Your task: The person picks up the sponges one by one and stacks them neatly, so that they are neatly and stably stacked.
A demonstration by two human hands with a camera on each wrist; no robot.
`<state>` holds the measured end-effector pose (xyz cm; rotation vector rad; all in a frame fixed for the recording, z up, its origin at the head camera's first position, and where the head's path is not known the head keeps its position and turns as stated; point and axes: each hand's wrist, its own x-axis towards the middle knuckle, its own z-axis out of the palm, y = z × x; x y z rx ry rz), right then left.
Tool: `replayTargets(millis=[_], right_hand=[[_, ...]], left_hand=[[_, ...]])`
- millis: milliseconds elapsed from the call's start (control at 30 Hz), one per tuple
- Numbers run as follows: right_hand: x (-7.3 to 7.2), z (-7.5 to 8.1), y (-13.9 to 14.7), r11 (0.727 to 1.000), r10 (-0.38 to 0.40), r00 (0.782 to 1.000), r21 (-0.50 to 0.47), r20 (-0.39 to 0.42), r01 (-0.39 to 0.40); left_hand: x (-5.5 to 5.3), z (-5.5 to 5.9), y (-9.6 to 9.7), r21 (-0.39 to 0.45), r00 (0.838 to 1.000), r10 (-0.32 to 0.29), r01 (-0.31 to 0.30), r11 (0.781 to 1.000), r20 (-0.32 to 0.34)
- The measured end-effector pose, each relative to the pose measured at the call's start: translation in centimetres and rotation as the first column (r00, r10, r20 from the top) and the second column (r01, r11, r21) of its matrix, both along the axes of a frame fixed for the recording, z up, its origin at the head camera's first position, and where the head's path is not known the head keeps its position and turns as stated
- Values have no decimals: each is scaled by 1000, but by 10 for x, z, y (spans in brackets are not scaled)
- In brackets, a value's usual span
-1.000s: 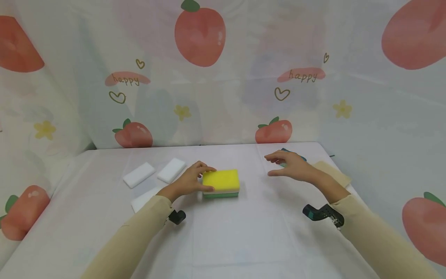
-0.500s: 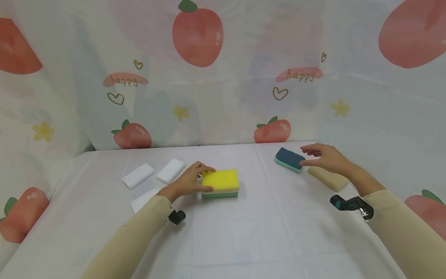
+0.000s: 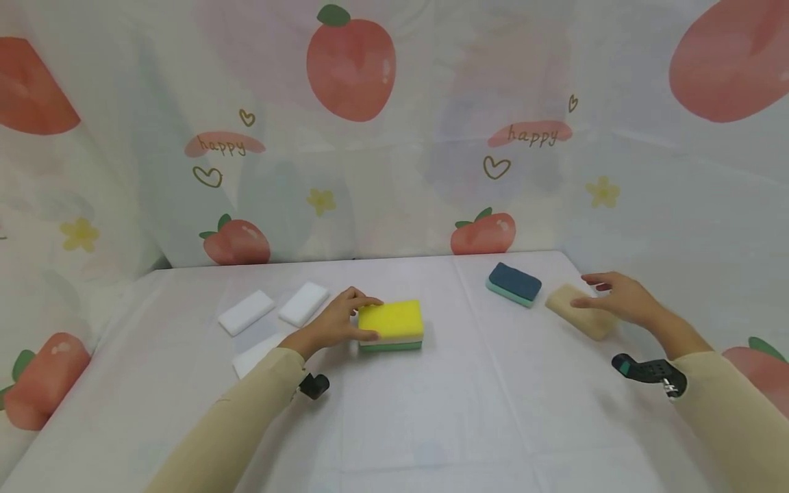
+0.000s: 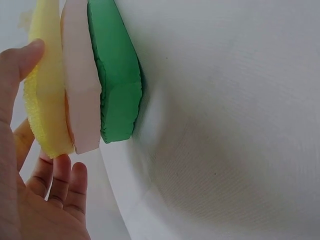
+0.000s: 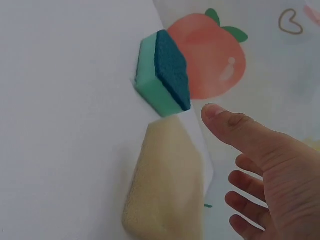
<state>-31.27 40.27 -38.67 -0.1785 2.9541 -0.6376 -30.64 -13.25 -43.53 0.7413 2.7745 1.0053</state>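
Near the table's middle a yellow sponge (image 3: 391,318) tops a stack, above a pale pink layer (image 4: 80,80) and a green sponge (image 4: 117,75). My left hand (image 3: 335,320) holds the yellow sponge from its left side, thumb along the near edge and a finger at the far edge. Over a beige sponge (image 3: 582,313) at the right hovers my right hand (image 3: 630,302), thumb and fingers spread, nothing between them. In the right wrist view the thumb (image 5: 240,130) stands apart from that beige sponge. Beyond it lies a dark blue and mint sponge (image 3: 514,283).
Several white sponge blocks (image 3: 246,312) lie at the left, one partly hidden by the left forearm. A white cloth covers the table (image 3: 431,418). Behind it hangs a fruit-patterned curtain (image 3: 407,185).
My right hand has moved rightward, from above the dark blue and mint sponge to above the beige one, uncovering both. The left hand and its stack have stayed in place.
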Motion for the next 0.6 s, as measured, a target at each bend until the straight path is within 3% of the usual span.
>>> replayTargets(millis=[167, 367, 600], right_hand=[[4, -18, 13, 999, -42, 999, -9, 19, 42], [5, -37, 22, 1000, -22, 1000, 4, -12, 22], [6, -44, 21, 999, -40, 998, 0, -40, 40]], left_hand=[[1, 0, 0, 11, 1000, 2, -2, 1000, 0], [2, 0, 0, 16, 1000, 6, -6, 1000, -4], [1, -1, 1, 15, 1000, 14, -14, 1000, -5]])
